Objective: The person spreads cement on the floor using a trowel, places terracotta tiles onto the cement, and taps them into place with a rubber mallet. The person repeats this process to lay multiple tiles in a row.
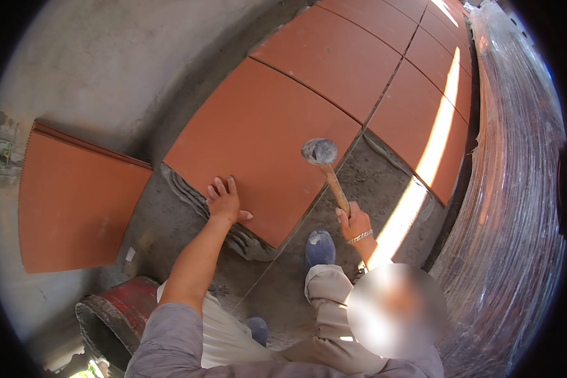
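My left hand rests spread on the near-left edge of a large terracotta tile, which lies on a grey mortar bed with ridges showing along that edge. My right hand grips the wooden handle of a mallet; its rounded, grey-smeared head is held over the right part of that tile. A thin line runs along the tile's right edge. Further off, more terracotta tiles form rows. Bare grey mortar shows to the right of the near tile.
A stack of terracotta tiles leans on the grey wall at left. A red, mortar-stained bucket stands at lower left. A long plastic-wrapped stack borders the right. My shoe is near the tile; sunlight crosses the right-hand tiles.
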Demonstrator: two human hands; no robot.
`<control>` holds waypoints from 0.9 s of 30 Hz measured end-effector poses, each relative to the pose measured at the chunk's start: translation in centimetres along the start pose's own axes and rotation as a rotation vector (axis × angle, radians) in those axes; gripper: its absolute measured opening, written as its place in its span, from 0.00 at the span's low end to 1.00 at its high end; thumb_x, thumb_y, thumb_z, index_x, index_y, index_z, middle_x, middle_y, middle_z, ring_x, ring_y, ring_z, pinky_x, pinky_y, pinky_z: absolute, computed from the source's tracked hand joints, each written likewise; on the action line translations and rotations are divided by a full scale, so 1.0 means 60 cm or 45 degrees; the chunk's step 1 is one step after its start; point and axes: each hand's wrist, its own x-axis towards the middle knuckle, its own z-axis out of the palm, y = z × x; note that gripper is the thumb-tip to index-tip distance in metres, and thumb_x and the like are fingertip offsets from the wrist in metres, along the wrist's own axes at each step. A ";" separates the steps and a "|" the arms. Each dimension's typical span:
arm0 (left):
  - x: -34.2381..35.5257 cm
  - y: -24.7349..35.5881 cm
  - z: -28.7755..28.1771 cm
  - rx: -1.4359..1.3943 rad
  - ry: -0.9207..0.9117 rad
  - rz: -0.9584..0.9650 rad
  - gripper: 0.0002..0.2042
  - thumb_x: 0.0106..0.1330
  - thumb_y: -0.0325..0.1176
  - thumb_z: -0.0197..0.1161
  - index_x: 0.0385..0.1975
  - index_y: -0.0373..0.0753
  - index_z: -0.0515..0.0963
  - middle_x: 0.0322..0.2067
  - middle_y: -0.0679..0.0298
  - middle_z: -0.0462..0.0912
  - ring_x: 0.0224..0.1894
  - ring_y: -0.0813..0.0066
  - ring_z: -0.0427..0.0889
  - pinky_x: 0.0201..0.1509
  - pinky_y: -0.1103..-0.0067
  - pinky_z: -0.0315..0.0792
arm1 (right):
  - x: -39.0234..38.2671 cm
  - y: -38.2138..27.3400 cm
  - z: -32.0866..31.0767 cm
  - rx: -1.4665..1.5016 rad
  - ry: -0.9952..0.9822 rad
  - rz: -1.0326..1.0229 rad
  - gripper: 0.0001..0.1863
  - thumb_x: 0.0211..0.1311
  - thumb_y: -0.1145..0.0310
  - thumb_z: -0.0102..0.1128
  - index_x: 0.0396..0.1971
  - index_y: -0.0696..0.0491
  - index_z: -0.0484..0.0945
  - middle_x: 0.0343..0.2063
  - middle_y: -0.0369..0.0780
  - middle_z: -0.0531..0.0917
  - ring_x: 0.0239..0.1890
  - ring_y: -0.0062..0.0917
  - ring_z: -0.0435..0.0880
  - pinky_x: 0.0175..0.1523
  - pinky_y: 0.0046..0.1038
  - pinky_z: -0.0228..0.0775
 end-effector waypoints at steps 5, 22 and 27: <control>0.002 -0.001 0.004 -0.008 0.011 0.006 0.65 0.43 0.57 0.78 0.75 0.43 0.36 0.74 0.41 0.34 0.75 0.36 0.40 0.70 0.50 0.57 | -0.005 0.009 0.007 -0.282 -0.233 0.124 0.23 0.67 0.48 0.52 0.39 0.56 0.72 0.27 0.56 0.82 0.33 0.55 0.82 0.39 0.51 0.73; -0.063 0.070 0.096 0.076 0.012 0.250 0.32 0.64 0.42 0.62 0.64 0.32 0.63 0.69 0.43 0.56 0.68 0.51 0.64 0.64 0.57 0.66 | 0.010 -0.048 -0.016 -0.159 -0.234 0.131 0.24 0.66 0.47 0.54 0.36 0.57 0.77 0.28 0.53 0.83 0.34 0.54 0.83 0.39 0.47 0.73; -0.116 0.080 0.171 0.056 0.102 0.406 0.21 0.66 0.32 0.51 0.57 0.28 0.71 0.67 0.46 0.62 0.62 0.52 0.71 0.59 0.64 0.70 | -0.024 -0.090 0.008 0.195 0.009 -0.405 0.22 0.69 0.49 0.52 0.34 0.56 0.75 0.20 0.50 0.79 0.27 0.52 0.81 0.31 0.42 0.72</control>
